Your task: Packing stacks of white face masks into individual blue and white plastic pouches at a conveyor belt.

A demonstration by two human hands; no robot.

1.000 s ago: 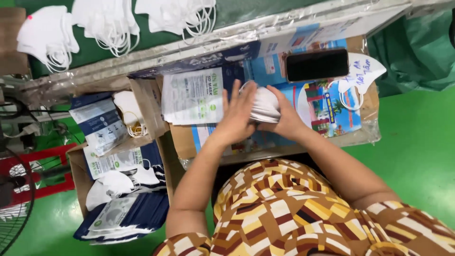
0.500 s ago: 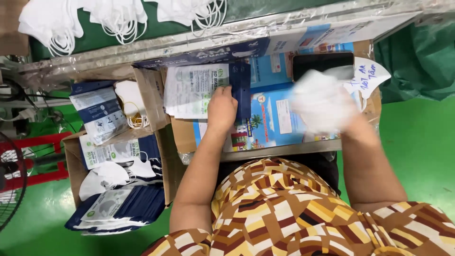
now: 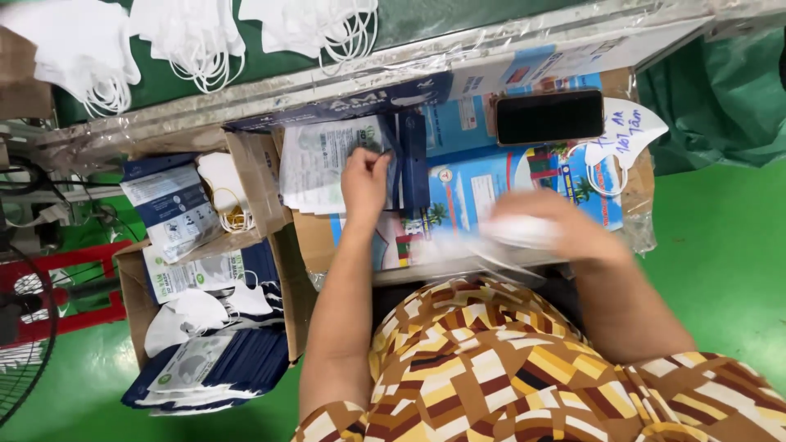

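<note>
Left hand: my left hand (image 3: 364,182) rests on the stack of printed mask pouches (image 3: 327,164) on the worktop, fingertips pinching the top pouch at its right edge, beside the dark blue packet (image 3: 412,160) standing next to it.
Change, left: half a second ago this hand lay slightly further right, over the blue packet; now it sits on the pale pouch face.
Right hand: my right hand (image 3: 565,229) is blurred by motion and closed around a small bundle of white face masks (image 3: 516,232), low over the front edge of the worktop.
Change, right: half a second ago it was higher and further right, near the phone; it has swung down and toward me. A second ago both hands met on the masks at the centre.
Worktop: a carton lid covered with a blue printed sheet (image 3: 475,192).
Phone: a black smartphone (image 3: 549,117) lies face up at the back right, in the same spot as before.
Loose mask: one white mask with handwriting (image 3: 626,131) lies just right of the phone.
Left side: an open cardboard box (image 3: 135,286) holds pouches and loose masks.
Back: piles of white masks (image 3: 192,37) lie on the green table.
</note>
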